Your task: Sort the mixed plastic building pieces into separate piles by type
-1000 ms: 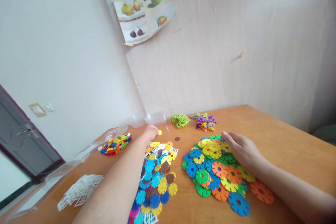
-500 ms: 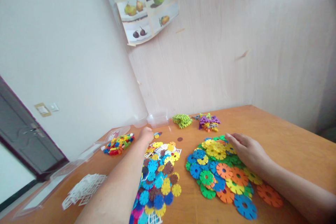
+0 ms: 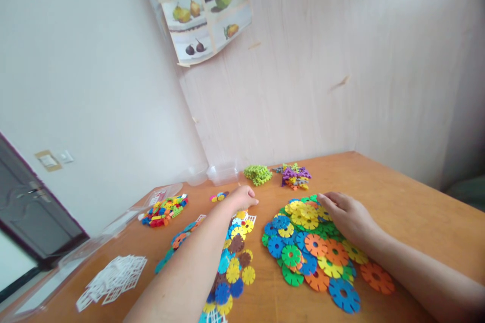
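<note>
My left hand (image 3: 242, 196) reaches across a pile of small coloured discs (image 3: 235, 257), its fingers curled together at the pile's far end, where a lone brown disc lay earlier. What its fingertips hold is hidden. My right hand (image 3: 344, 212) lies flat, fingers stretched out, on the far right side of a heap of large flower-shaped discs (image 3: 303, 255). A few small discs (image 3: 219, 196) lie just left of my left hand.
On the wooden table (image 3: 397, 197) lie a green pile (image 3: 258, 173), a purple pile (image 3: 295, 175), small coloured bricks (image 3: 163, 209) and white lattice pieces (image 3: 113, 275). Clear plastic boxes (image 3: 222, 174) stand by the wall. A clear lid (image 3: 113, 222) lies along the left edge.
My left hand has moved right, from the loose small discs to the spot where the brown disc lay. More small discs show left of my forearm. My right hand stays in place.
</note>
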`<action>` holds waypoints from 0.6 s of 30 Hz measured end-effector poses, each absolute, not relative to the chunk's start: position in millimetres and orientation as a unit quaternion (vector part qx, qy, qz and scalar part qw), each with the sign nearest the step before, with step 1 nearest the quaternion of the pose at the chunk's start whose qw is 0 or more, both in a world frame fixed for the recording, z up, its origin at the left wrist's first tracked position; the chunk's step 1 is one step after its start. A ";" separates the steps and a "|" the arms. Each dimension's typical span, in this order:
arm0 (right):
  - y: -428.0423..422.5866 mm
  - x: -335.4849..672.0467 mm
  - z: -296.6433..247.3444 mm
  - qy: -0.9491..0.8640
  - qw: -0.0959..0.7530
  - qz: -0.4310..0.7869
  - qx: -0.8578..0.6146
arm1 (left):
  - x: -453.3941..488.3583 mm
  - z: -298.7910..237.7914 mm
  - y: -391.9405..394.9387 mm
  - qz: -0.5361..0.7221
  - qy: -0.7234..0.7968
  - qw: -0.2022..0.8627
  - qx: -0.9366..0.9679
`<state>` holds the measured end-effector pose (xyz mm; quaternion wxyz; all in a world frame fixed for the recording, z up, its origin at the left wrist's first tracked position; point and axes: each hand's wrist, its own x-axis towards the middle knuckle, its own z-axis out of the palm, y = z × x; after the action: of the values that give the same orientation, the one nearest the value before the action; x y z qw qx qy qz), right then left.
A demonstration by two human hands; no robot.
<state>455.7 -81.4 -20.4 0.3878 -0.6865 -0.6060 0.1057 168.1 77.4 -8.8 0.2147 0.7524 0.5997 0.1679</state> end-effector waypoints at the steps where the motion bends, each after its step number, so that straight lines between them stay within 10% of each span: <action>1: -81.4 455.4 -20.3 -0.607 0.388 0.105 -0.686 | 168.6 -10.0 78.0 0.165 0.603 0.215 0.750; 18: -80.8 456.5 -22.2 -0.606 0.396 0.086 -0.684 | 119.7 29.0 82.9 0.289 0.686 0.198 0.638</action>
<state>456.5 -80.8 -22.2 0.3964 -0.6840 -0.6063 0.0855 119.7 82.9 29.0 0.1976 0.6383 0.6858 0.2886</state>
